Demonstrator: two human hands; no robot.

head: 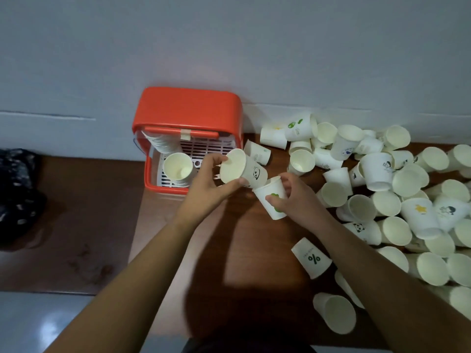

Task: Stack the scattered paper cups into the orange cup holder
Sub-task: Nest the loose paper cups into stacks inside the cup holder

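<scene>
The orange cup holder [187,108] stands against the wall with its front open. Inside it a stack of cups [163,142] leans at the left, and one cup [177,167] lies with its mouth toward me. My left hand [207,186] grips a white panda-print cup [243,169] just right of the holder's opening. Below it, my right hand [293,197] holds a cup with a green print [271,200], its mouth near the panda cup's base. Several loose paper cups [382,187] lie heaped on the right.
A brown wooden table [229,250] carries everything. One cup with a percent sign [311,258] and another cup [334,312] lie near my right forearm. A dark patterned bundle [17,194] sits at the far left. The grey wall [229,47] is behind.
</scene>
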